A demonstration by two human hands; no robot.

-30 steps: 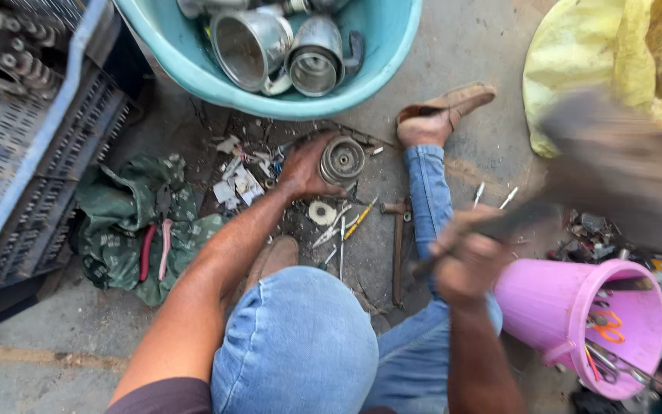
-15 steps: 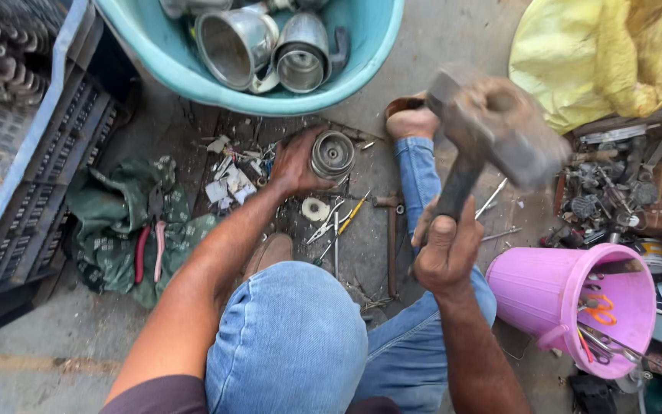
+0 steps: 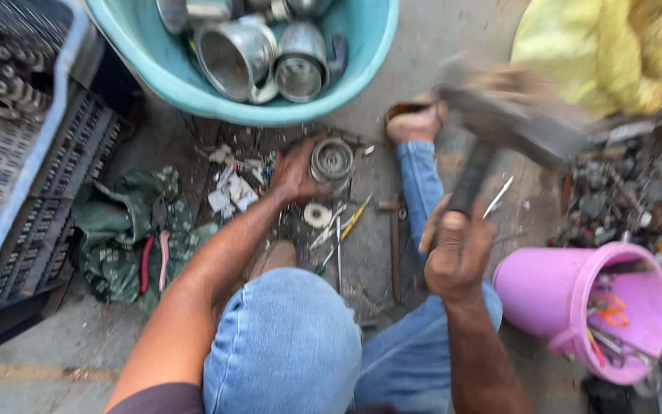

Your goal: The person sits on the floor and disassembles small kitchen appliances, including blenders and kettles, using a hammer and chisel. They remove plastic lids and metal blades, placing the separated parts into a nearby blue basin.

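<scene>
On the concrete floor, round metal part [image 3: 332,159] steadied by left hand [image 3: 294,172], right hand [image 3: 457,253] clamped on blurred raised hammer [image 3: 509,123], teal tub [image 3: 270,84] of steel cups beyond, pink bucket [image 3: 553,295] beside right knee.

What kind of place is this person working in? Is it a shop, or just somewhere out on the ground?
Most likely an informal repair or scrap-metal workspace on a bare concrete floor. The right hand grips a hammer; the left hand steadies a round metal part. A teal tub holds metal housings, and a pink bucket holds tools.
</scene>
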